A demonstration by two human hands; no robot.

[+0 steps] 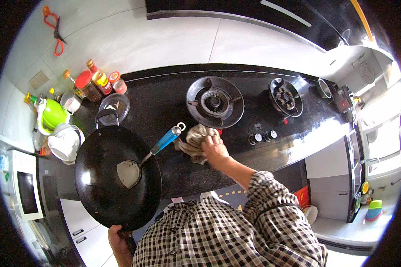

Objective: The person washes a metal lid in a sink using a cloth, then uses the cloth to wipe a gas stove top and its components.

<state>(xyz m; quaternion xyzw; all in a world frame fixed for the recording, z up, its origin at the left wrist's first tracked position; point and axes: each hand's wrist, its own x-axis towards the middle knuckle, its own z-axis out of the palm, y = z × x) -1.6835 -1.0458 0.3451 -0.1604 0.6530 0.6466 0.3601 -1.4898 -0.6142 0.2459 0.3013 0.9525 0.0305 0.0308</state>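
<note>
My left hand (117,238) grips the handle end of a large black wok (97,187), which is held at the counter's front left. A spatula with a blue handle (166,139) lies in the wok, its metal blade (129,173) on the inner surface. Under my right hand (214,150) is a crumpled striped cloth (195,142), pressed on the black counter (190,175) just in front of the left gas burner (215,101). My right fingers rest on the cloth's right side. The wok's grip is mostly hidden by my left hand.
To the right stand a second burner (286,97) and two control knobs (263,136). A glass lid (120,103), a red-lidded jar (88,86), bottles, a green basket (53,113) and white bowls (65,143) crowd the left. The range hood (240,13) overhangs the back.
</note>
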